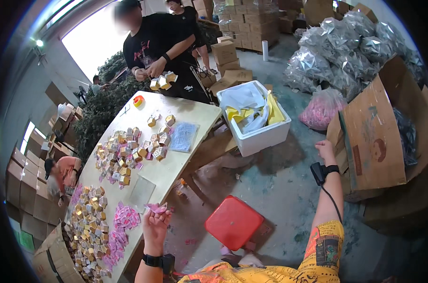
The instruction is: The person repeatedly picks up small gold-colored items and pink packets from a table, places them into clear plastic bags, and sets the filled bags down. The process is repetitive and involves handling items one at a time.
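Note:
My left hand (155,231) is raised beside the near edge of the white table (164,191), palm up, its curled fingers around a small pink packet (156,207). A heap of similar pink packets (122,231) lies on the tabletop to its left. Beyond them are many small gold-and-white faceted pieces (89,221), with a second cluster (124,151) farther back. My right arm reaches out to the right. My right hand (324,149) is closed next to the flap of a large open carton (374,141); whatever its fingers hold, if anything, is hidden.
A red stool (234,222) stands before me. A white foam box (261,137) with yellow and pale sheets sits beyond it. A pink-filled bag (322,111) and bags of silver stars (341,52) lie far right. Across the table, a person (157,47) holds gold pieces.

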Demonstrator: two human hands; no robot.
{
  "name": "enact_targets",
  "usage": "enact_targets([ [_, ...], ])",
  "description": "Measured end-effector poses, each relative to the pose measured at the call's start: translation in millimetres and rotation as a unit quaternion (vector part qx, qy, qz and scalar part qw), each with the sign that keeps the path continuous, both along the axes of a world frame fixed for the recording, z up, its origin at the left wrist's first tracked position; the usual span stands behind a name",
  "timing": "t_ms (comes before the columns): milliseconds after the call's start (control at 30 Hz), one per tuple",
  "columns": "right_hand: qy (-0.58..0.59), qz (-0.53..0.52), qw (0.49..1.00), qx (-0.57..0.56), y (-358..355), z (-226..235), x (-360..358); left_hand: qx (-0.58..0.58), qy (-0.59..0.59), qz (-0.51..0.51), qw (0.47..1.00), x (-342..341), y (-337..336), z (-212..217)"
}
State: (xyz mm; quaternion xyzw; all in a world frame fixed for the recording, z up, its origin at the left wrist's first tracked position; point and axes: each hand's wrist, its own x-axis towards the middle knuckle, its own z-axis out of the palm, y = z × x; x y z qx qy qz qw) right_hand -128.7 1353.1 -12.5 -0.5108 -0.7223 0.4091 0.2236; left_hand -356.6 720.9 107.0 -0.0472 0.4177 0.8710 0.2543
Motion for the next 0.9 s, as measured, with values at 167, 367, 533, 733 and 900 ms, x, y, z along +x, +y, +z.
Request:
enact_targets([
  [167,0.013,0.006,1.000,-0.025,8.6,13.7,2.3,-0.009,0.005,0.011,1.000,12.2,-4.5,-2.6],
  [367,0.048,-0.004,0.999,-0.023,11.3,25.9,-1.8,-0.012,0.009,0.030,0.999,19.0,-15.5,1.9],
  [533,0.063,-0.011,0.997,-0.041,11.8,24.5,-5.0,-0.020,0.006,0.040,0.999,24.1,-23.1,4.4],
  [733,0.071,-0.024,0.997,0.026,13.5,7.4,-7.5,-0.023,0.002,0.028,0.999,32.1,-16.6,7.1],
  [900,0.102,-0.036,0.994,0.004,-9.2,-0.8,-30.4,-0.036,-0.009,0.037,0.999,38.8,-9.5,6.8],
])
